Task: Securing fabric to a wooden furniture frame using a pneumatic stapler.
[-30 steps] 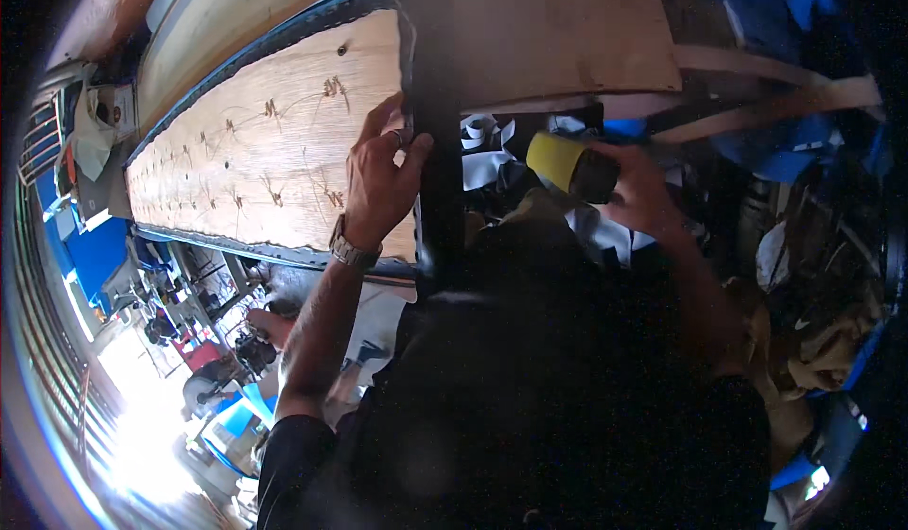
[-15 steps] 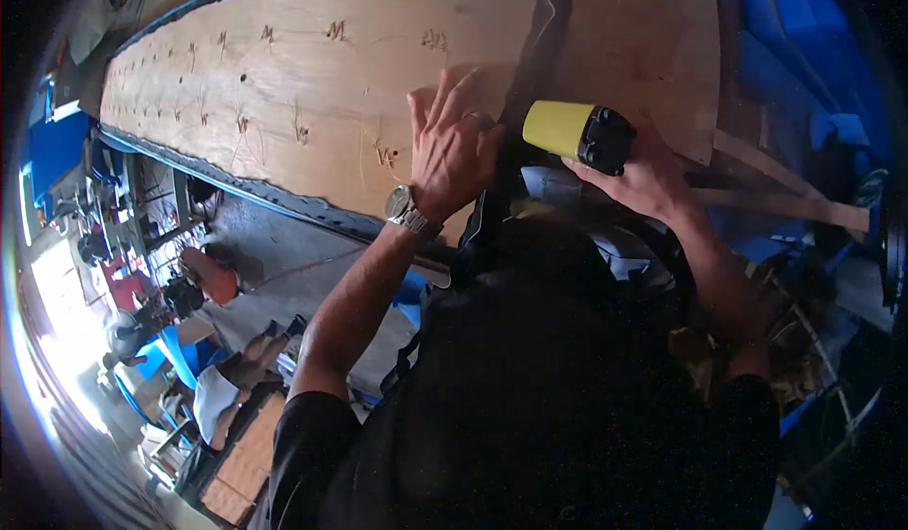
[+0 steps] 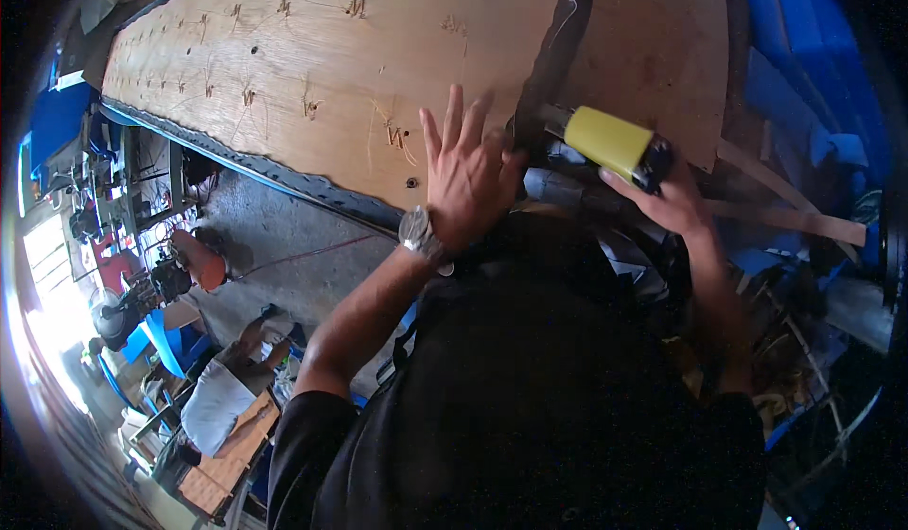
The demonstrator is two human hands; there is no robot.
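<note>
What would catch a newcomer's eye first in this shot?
Probably the bright yellow tool in the right hand, just right of the picture's centre. Next comes the long pale wooden panel with dark edging, running to the upper left, the left hand spread over its near end.

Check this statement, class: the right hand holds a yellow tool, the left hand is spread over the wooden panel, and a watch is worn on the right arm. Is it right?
Not quite: the head view shows the watch on the left arm. The right hand holds a yellow tool, and the left hand is spread over the wooden panel.
</note>
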